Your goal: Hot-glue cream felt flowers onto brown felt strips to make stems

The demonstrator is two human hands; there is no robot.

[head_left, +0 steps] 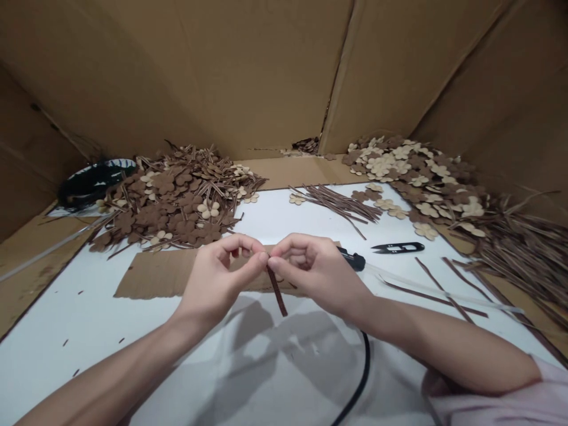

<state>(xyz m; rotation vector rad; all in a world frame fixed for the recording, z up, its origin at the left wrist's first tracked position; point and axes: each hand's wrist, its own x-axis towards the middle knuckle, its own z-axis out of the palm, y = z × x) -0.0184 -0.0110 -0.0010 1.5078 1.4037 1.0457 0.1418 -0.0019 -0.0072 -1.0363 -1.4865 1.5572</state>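
Head view, from the left: a shallow dish with a white, blue-marked rim (122,161) holds a tangle of dark thread-like strands (84,188) at the far edge of the white-topped counter (102,319). Just right of it lies a mixed heap of brown and cream flower-shaped cutouts with thin brown strips (168,204). Nearer the wearer, a flat piece of tan corrugated cardboard (151,275) runs behind both hands. The left hand (217,275) pinches the upper end of a narrow dark-brown ribbed strip (277,294) between thumb and forefinger; the strip slants down toward the wearer, between the hands and in front of the cardboard. The right hand (317,269), fingers curled, meets it tip to tip at that same end, thumb and forefinger closed together, though its exact grip is hidden. Behind it shows part of a black tool (354,260), a black cable (366,361) lying nearer. Farther back is a loose bundle of brown strips (341,203); to the right are black thread snips (398,248), a few scattered strips (444,290), a second pile of cream and brown flowers (421,168) and a big sheaf of strips (528,248). Judging by this, the held strip is mid-handling, and plenty of loose strips and flowers remain; how many pieces are finished cannot be told.
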